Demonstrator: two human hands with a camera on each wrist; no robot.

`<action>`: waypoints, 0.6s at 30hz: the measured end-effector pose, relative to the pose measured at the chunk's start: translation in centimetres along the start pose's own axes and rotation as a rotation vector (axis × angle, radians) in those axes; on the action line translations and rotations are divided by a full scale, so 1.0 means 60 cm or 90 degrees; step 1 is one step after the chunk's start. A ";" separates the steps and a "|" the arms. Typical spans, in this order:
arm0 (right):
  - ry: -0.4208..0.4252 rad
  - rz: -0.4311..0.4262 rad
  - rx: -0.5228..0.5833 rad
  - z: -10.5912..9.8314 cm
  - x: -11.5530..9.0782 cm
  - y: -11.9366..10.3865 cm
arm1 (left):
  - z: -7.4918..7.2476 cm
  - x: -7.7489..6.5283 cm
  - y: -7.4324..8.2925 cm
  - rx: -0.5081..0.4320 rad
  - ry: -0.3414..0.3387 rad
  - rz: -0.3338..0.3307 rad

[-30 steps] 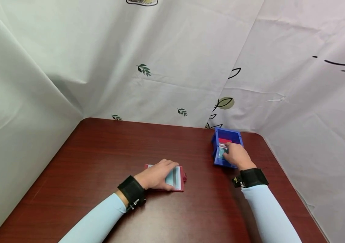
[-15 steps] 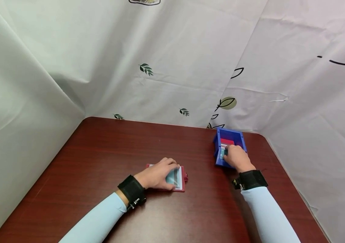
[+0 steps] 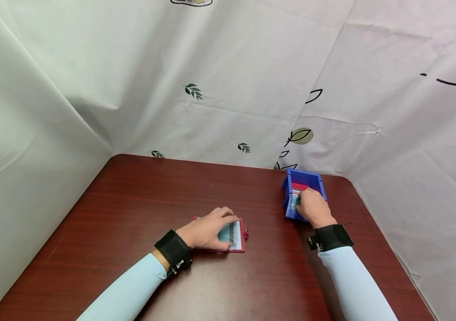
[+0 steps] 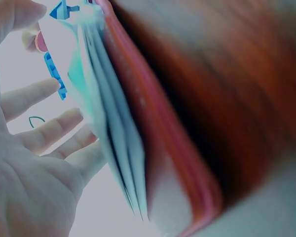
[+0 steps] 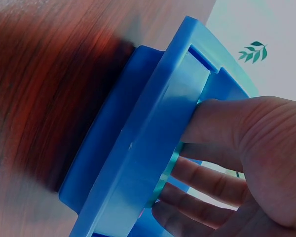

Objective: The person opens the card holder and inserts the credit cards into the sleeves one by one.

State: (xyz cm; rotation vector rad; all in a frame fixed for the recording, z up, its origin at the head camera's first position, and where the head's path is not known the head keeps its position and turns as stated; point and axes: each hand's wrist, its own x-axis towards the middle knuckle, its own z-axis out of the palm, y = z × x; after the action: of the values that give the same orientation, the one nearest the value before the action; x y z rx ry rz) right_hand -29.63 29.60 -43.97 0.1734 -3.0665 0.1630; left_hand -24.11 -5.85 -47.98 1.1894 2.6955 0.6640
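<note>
My left hand (image 3: 208,229) lies over a red card holder (image 3: 242,246) on the table, thumb along its near side and fingers toward the far side. In the left wrist view my spread fingers (image 4: 37,98) are beside its stacked clear sleeves (image 4: 106,98), above the red cover (image 4: 158,113). My right hand (image 3: 315,208) reaches into a blue bin (image 3: 294,216) at the back right. There, thumb and bent fingers are at the edge of a teal card (image 5: 164,178); some fingertips are hidden, and a firm pinch does not show.
Inside the bin, a red item (image 3: 299,187) and white-edged cards (image 3: 295,193) lie beyond the teal card. The bin stands near the back right corner of the dark red wooden table (image 3: 151,191). White printed cloth (image 3: 220,111) encloses the back and sides.
Fingers of the right hand shift slightly within the bin. The left hand and card holder stay nearly in place; the whole view drifts a little.
</note>
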 end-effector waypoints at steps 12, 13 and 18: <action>-0.012 0.015 0.023 -0.018 -0.004 -0.003 | -0.004 -0.011 -0.011 -0.038 -0.007 0.017; -0.012 0.016 0.026 -0.020 -0.005 -0.002 | -0.005 -0.013 -0.013 -0.051 -0.009 0.015; -0.028 0.028 0.037 -0.035 -0.005 -0.002 | -0.015 -0.026 -0.019 -0.092 -0.007 -0.004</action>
State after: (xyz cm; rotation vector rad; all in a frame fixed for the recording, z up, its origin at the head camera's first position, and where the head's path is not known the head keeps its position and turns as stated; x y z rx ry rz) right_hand -29.17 29.73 -41.90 0.1131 -3.1134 0.2540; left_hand -24.06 -7.98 -47.80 1.1456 2.5912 0.8333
